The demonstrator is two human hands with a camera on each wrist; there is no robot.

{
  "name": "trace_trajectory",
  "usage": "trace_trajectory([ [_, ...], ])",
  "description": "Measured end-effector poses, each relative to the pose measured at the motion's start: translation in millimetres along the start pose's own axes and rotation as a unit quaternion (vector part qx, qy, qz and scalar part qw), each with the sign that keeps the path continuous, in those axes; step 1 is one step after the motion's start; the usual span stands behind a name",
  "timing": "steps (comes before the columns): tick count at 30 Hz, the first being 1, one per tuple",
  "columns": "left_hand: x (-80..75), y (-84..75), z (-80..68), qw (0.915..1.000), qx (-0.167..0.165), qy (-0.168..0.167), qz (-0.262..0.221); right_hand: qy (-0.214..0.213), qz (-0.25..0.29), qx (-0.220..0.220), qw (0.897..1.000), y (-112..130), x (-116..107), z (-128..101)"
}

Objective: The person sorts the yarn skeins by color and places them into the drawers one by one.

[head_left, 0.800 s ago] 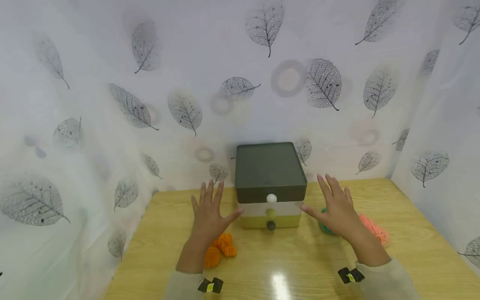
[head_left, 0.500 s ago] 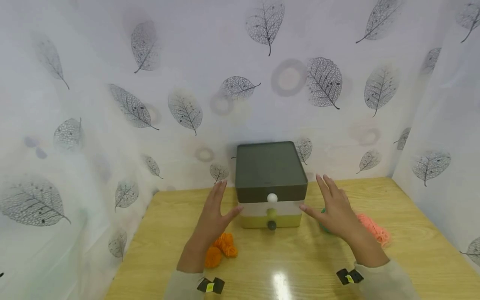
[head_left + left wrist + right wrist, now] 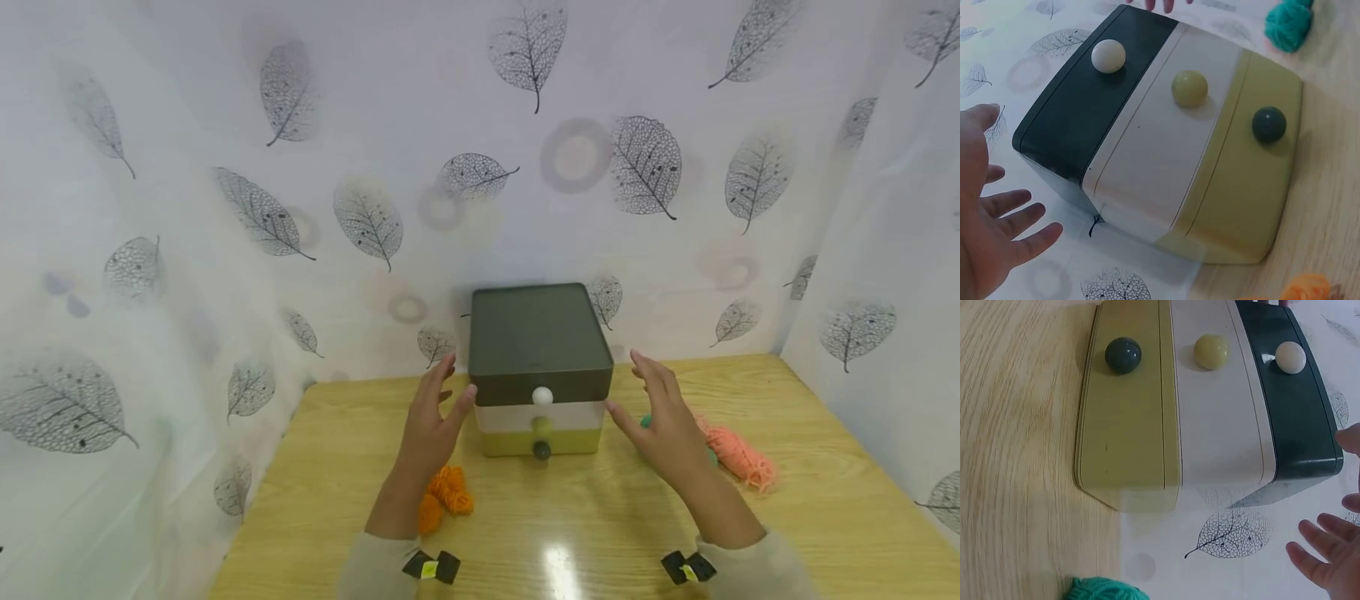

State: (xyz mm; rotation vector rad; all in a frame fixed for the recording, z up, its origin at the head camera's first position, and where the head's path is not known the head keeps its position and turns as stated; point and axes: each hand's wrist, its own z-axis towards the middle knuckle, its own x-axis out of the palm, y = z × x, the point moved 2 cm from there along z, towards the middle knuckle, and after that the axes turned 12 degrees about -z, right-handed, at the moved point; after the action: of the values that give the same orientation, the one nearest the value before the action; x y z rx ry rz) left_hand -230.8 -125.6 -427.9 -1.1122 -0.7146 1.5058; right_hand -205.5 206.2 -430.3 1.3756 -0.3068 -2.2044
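Note:
A three-tier box of drawers [image 3: 542, 333] stands at the back of the table, dark green on top, then white, then yellow-green. Each tier has a round knob on its front; the top knob [image 3: 542, 396] is white. My left hand [image 3: 431, 425] is held at the box's left side, fingers extended and thumb apart, holding nothing. On the other side my right hand [image 3: 667, 429] hovers with fingers loosely extended, also holding nothing. In both wrist views a gap shows between each hand and the box.
Orange yarn [image 3: 450, 492] lies left of the box, partly behind my left forearm. Green yarn [image 3: 1289, 26] and pink yarn [image 3: 738, 457] lie to the right, partly hidden by my right hand. Behind the wooden table [image 3: 525, 533] hangs a leaf-patterned curtain [image 3: 480, 242].
The left hand has turned edge-on and its thumb has risen beside the box's top tier. My right hand has shifted slightly left and turned inward, leaving more of the pink yarn visible.

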Motion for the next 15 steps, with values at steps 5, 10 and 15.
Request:
trace_trajectory([
  [5,4.1,-1.8,4.3,0.9996,-0.004,-0.004,-0.028,-0.071,0.016,-0.040,0.997,10.8,2.4,-1.3],
  [10,8.6,1.9,7.0,0.9985,-0.019,0.001,-0.051,-0.109,0.019,-0.066,0.992,20.6,7.0,-2.8],
  [15,12.6,6.8,9.2,0.9975,-0.019,0.008,-0.068,-0.143,0.032,-0.105,0.984,29.2,13.3,-5.9],
])
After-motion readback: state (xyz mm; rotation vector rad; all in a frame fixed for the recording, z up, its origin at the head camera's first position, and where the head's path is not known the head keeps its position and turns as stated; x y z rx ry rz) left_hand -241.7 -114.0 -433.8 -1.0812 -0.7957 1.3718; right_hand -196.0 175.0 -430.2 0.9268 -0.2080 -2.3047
